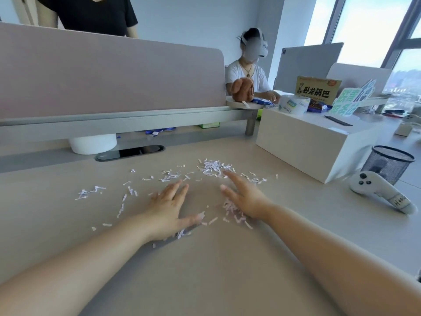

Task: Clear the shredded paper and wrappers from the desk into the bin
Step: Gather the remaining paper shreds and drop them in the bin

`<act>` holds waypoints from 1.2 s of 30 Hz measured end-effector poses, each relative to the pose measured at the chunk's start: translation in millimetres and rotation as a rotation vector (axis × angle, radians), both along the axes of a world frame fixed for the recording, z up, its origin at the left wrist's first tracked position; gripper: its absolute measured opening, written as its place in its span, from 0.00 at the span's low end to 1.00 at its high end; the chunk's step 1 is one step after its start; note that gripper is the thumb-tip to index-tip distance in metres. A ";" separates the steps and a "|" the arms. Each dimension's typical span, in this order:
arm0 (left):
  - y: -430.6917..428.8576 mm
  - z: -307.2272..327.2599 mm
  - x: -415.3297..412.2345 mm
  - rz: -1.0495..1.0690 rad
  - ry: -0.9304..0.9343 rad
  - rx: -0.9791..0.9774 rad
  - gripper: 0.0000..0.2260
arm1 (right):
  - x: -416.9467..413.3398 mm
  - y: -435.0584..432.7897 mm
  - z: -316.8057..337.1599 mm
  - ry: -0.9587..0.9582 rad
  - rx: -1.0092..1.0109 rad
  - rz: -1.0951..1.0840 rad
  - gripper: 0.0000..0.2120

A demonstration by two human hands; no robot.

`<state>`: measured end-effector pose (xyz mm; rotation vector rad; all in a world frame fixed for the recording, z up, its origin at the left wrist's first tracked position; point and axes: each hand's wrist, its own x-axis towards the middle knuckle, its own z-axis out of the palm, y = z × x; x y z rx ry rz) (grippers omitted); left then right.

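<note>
Flat hands (205, 201) cover some shredded paper (213, 168) — bin (387, 165) partly hidden.

Open-plan office: desk (205, 270) rows w/ divider screen (109, 76), cable port (131, 152), big windows (369, 26).

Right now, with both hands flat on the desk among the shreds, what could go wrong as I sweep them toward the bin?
1. The shredded paper is spread wide; shreds far left lie outside the left hand and right hand and may be missed.
2. The mesh bin sits beyond the desk edge, so shreds could fall to the floor.
3. The white controller lies along that path and might get knocked.
</note>
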<state>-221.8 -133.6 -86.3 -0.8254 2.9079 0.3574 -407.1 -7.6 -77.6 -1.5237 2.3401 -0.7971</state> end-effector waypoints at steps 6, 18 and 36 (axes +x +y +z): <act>-39.9 -1.3 2.0 0.112 0.047 -0.023 0.35 | -103.3 -6.3 -15.8 0.184 0.250 -0.539 0.32; -75.5 11.3 17.2 0.171 0.176 -0.077 0.53 | -47.5 -73.3 2.2 -0.068 -0.031 0.058 0.24; -104.0 16.7 31.0 0.182 0.271 -0.012 0.28 | -28.4 -144.4 12.2 -0.124 -0.120 0.221 0.14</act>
